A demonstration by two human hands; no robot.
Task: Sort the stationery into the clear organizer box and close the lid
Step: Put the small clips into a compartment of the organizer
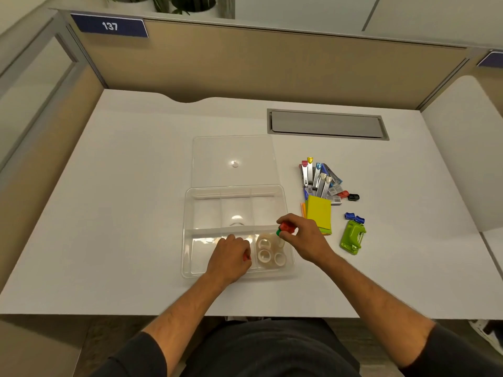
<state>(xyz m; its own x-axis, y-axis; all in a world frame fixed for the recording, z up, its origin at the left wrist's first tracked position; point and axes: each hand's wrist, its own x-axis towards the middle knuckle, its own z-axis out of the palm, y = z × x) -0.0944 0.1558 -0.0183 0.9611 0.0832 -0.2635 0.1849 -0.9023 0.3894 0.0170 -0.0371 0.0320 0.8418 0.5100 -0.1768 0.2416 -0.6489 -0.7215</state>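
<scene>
The clear organizer box [187, 229] sits open at the middle of the white desk, its clear lid [234, 159] lying flat behind it. Several tape rolls [268, 253] fill the box's front right compartment. My right hand [302, 238] pinches small red and green pieces [285, 228], perhaps sharpeners, above the box's right edge. My left hand [230, 257] is curled inside the front middle compartment, with a bit of red [246, 257] showing at its fingers. To the right lie staplers [317, 176], yellow sticky notes [319, 213], a green hole punch [352, 236] and blue sharpeners [354, 217].
A grey cable hatch [326, 123] is set into the desk at the back right. Red and black small pieces [351, 195] lie by the staplers. Beige partition walls [245, 66] enclose the desk on three sides.
</scene>
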